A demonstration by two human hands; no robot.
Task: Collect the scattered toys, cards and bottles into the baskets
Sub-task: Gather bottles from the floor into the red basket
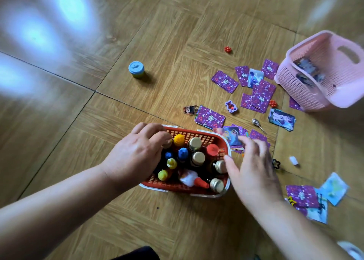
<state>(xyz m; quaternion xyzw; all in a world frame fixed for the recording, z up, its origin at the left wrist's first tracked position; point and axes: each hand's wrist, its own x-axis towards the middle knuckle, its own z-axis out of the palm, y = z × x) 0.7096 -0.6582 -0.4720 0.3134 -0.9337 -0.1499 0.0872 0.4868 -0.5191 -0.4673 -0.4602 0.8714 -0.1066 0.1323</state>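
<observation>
Floor (78,121): wood-pattern tiles, dark grout lines, bright glare patches at upper left. Person's view is straight down over both forearms.

Red basket (177,187): centre, upright on the floor, white rim. Packed with standing bottles (198,158) with gold, yellow, blue and red caps. One red-nozzled bottle lies tilted at the near side.

Left hand (137,153): over the basket's far-left corner. Grip clamped, fingers curled down round the pale-capped bottle (167,143) that stands inside the basket there.

Right hand (254,171): just beside the basket's right rim, motion-blurred. Grip apart, thumb out, fingers spread toward a small heap of cards (228,137) lying against the basket's far-right corner. Contact with the cards cannot be told.

Pink basket (295,86): upper right, tipped on its side, mouth toward the camera, a few cards inside.

Purple-backed cards (224,81): scattered on the floor between the two baskets, some face up. Another cluster (302,195) lies at lower right, past the right wrist.

Loose on the floor:
- blue-lidded tub (136,69), upright, well apart from the rest
- red bead cluster (227,49)
- a second bead cluster (273,103), near the pink basket
- small keychain figure (189,109)
- silver trinket (258,124)
- black star-shaped ring (275,163), by the right hand
</observation>
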